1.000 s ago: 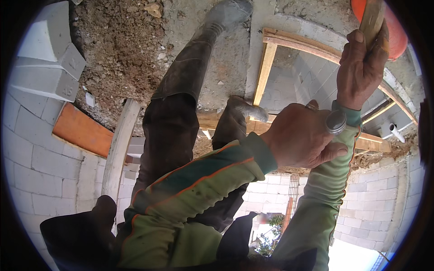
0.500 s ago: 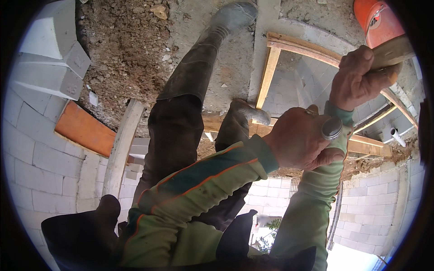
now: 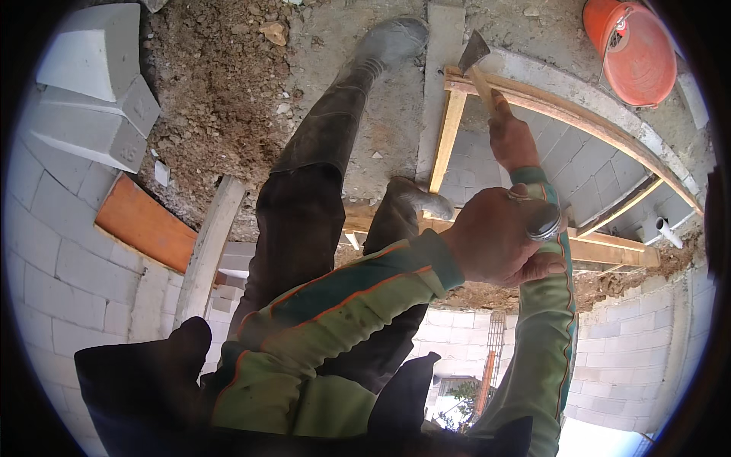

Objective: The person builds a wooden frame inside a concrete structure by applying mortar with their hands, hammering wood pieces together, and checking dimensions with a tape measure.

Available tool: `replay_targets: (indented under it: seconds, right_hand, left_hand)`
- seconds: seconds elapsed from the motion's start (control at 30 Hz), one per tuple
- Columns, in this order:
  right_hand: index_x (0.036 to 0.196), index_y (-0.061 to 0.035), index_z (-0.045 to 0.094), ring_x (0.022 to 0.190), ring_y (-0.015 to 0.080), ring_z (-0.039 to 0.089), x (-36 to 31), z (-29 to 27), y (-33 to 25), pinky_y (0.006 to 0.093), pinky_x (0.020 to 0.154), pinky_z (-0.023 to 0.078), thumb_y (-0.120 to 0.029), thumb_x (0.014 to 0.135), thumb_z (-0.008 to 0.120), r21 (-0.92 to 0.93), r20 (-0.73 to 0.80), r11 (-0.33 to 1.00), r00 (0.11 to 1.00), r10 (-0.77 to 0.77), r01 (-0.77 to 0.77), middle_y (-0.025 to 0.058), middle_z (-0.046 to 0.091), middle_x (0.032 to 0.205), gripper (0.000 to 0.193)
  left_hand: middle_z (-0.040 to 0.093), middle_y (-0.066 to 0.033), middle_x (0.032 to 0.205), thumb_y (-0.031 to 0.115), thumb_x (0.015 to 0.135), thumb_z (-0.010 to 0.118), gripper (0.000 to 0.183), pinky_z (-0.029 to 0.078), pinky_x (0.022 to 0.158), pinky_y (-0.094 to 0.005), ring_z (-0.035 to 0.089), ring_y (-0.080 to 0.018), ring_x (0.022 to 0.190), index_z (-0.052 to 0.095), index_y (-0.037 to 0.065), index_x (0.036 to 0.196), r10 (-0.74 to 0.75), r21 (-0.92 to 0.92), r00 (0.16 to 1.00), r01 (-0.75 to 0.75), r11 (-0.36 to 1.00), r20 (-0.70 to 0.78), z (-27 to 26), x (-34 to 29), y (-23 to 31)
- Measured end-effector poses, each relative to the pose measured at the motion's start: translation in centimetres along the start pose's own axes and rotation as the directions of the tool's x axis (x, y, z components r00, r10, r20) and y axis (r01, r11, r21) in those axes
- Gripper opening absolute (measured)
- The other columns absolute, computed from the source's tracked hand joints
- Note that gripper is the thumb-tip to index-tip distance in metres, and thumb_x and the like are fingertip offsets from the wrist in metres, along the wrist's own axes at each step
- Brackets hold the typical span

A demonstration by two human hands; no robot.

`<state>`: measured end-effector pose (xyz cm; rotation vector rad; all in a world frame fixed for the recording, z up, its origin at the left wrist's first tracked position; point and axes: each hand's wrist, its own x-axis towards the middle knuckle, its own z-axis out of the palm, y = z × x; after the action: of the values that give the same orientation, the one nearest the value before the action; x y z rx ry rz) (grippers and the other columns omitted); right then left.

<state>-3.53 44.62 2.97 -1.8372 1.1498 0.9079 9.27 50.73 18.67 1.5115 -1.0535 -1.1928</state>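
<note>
The hammer (image 3: 475, 62) has its head on the wooden frame (image 3: 448, 129), handle gripped in the right hand (image 3: 512, 142). Nearer the camera, the left hand (image 3: 499, 244) is curled shut; what it pinches cannot be told. An orange bucket (image 3: 638, 52) stands well apart.

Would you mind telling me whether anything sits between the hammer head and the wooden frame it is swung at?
Nothing visible does. The right hand grips the hammer, whose head is right at the top corner of the wooden frame. The left hand is closed well below, clear of that corner.
</note>
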Motion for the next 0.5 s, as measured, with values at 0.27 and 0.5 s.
replay_targets:
  seconds: [0.27, 0.5]
  right_hand:
    - [0.142, -0.0095, 0.045, 0.085, 0.0355, 0.068, -1.0, -11.9, -7.1, 0.0433, 0.073, 0.052, -0.02, 0.099, 0.055, 0.411, -0.832, 0.765, 0.547, 0.092, 0.496, 0.0208, 0.07, 0.095, 0.046]
    - [0.141, -0.0168, 0.048, 0.093, 0.0428, 0.066, 0.9, -6.5, -3.0, 0.049, 0.076, 0.054, -0.017, 0.095, 0.058, 0.112, -0.267, 0.99, 0.962, -0.052, 0.084, 0.0278, 0.068, 0.096, 0.047]
  left_hand:
    - [0.06, -0.006, 0.084, 0.045, 0.078, 0.075, 0.048, 0.049, 0.066, -0.0432, 0.06, -0.0289, 0.064, 0.057, 0.009, 0.104, -0.025, -0.073, 0.999, 0.022, 0.997, -0.041, -0.4, -0.9, 0.1]
    - [0.063, -0.006, 0.094, 0.044, 0.081, 0.074, 0.043, 0.052, 0.065, -0.0438, 0.062, -0.0286, 0.067, 0.058, 0.009, 0.1, -0.009, -0.078, 0.997, 0.014, 0.997, 0.071, -0.3, -0.9, 0.0]
